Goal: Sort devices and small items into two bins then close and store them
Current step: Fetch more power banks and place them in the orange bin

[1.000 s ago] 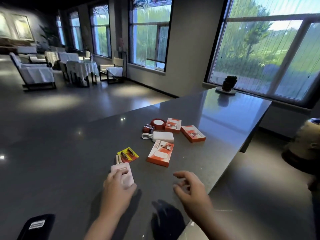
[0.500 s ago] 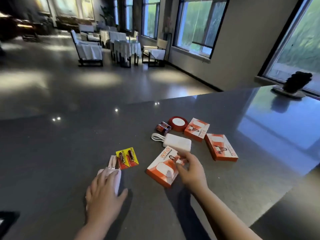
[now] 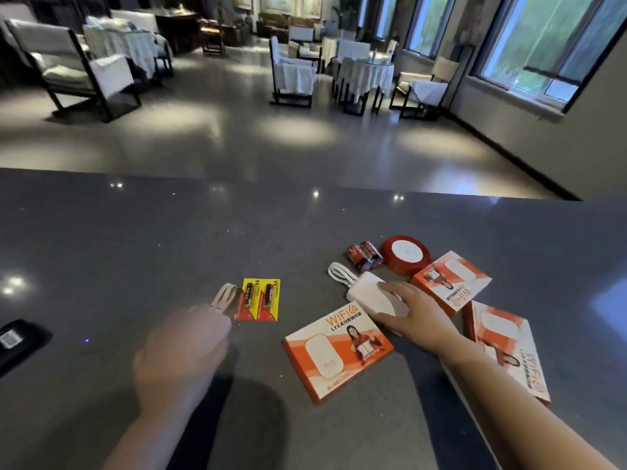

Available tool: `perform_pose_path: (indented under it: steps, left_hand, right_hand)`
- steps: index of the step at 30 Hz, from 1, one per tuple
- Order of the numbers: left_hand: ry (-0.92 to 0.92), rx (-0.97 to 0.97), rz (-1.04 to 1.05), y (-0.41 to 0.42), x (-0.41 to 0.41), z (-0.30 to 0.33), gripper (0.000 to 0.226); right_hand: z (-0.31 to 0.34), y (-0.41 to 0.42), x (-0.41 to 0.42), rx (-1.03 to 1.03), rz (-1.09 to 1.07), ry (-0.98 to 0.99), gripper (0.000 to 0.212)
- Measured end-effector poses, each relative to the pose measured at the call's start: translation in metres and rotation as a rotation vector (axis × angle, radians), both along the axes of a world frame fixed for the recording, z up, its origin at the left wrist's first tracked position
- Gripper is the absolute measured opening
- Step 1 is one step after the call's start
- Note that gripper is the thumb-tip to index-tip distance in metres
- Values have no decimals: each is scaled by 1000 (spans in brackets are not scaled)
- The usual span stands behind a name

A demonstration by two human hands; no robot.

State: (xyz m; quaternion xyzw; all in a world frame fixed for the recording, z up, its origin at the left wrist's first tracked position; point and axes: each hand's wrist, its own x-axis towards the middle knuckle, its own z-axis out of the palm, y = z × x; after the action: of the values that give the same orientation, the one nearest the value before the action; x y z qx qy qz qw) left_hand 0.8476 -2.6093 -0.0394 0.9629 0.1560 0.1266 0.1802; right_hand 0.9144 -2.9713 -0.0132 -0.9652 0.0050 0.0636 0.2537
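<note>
1. White power bank (image 3: 371, 295), flat, looped white cable (image 3: 340, 275) at its far end.
2. Three orange-white WiFi boxes: near (image 3: 337, 354), far (image 3: 451, 281), right (image 3: 507, 347).
3. Yellow-red AA battery card (image 3: 259, 300), flat.
4. Two red batteries (image 3: 364, 255) beside a red-white disc (image 3: 405, 255).
5. Pale device (image 3: 225, 298), blurred, possibly a charger.

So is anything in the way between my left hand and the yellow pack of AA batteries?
Nothing visible blocks it. The left hand is blurred, just short of the yellow AA battery pack; only a pale looped cable lies beside the pack's left edge.
</note>
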Motion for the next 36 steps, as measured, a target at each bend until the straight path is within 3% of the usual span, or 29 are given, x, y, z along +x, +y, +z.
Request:
perform_pose_path:
  steps: [5,11,16,22,31,36]
  left_hand:
    - [-10,23,15,-2,-4,1,70]
    - [-33,-220,93,9,-4,3,67]
    - [-212,-423,131,17,-22,12,52]
    - [-414,-404,193,55,-70,47,61]
    - [-602,-309,621,184,-225,83,74]
    - [-655,-238,830,263,-321,87,78]
  right_hand:
    - [0,-4,9,-65,16,-43,75]
    - [-7,1,3,2,-164,-171,76]
    - [20,31,-17,13,-213,-392,81]
    - [56,148,-45,243,123,-431,80]
    - [61,356,-115,605,588,-337,73]
    - [66,479,-188,678,807,-284,72]
